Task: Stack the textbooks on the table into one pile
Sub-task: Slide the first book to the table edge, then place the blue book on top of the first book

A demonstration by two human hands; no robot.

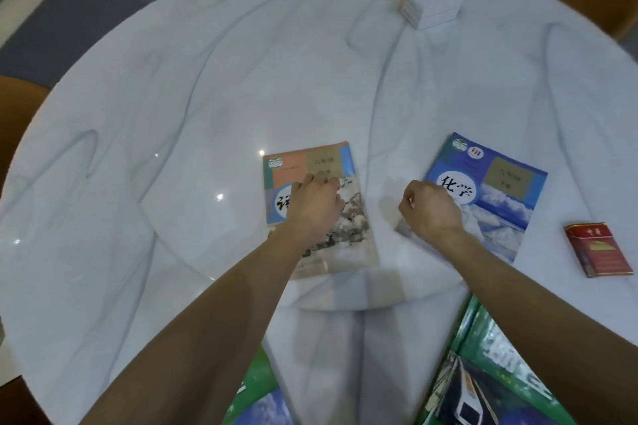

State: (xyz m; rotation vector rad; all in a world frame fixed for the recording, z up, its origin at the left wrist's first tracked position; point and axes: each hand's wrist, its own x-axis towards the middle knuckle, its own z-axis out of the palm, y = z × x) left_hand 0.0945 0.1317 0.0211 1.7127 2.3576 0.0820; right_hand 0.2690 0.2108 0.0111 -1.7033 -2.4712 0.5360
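A round white marble table (172, 107) with grey veins fills nearly everything I see, with tan chairs (17, 107) tucked around its rim. My two bare forearms reach forward from the bottom edge toward its middle.

Four textbooks lie flat and apart on it, not yet piled. The blue chemistry textbook (500, 197) lies right of centre, tilted slightly. The pink and grey textbook (345, 238) with an ink-painted landscape lies at centre. Two green textbooks sit at the near edge, one under my right arm showing a train (483, 376), one at bottom centre beside my left arm (259, 390).

My left hand (316, 205) rests palm down on the pink and grey textbook, fingers spread loosely and gripping nothing. My right hand (429, 209) is curled at the left edge of the blue chemistry textbook; I cannot tell whether its fingers have caught the cover.

A white tissue box (431, 0) stands at the far side. A small red packet (599, 248) lies near the right edge.
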